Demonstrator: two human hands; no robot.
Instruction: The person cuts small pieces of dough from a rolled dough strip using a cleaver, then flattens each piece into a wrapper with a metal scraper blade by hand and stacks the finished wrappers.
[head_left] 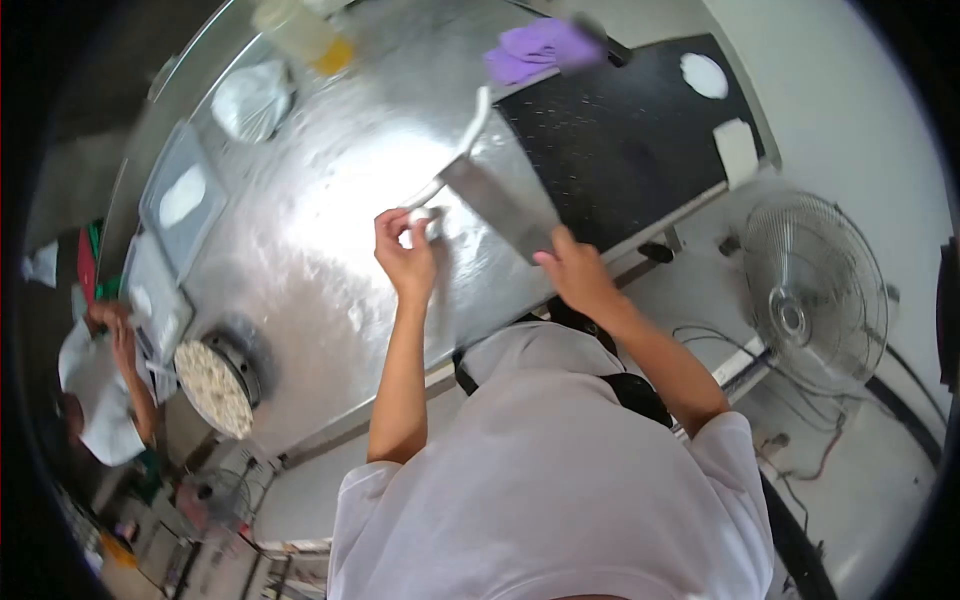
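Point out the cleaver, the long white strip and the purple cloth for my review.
Cleaver (498, 208): head view, middle of the blade.
White strip (478, 118): head view, part beyond the blade.
Purple cloth (538, 50): head view, its folded middle.

From my end, the dough strip (477, 122) reads plain white against the silver-grey tabletop (330, 350), which is streaked and blotched with white glare. The knife (495, 208) shows a dull grey blade. I make out a black mat (620, 130) flecked with pale specks, and a solid purple cloth (535, 50) (easily the boldest colour I can pick out). The bottle (300, 37) turns yellow-orange at one end; the bag (253, 102) is whitish. I see cream-coloured lumps (213, 388), a grey fan (812, 295), the wearer's plain white shirt (560, 480) and a co-worker's white top (100, 400).
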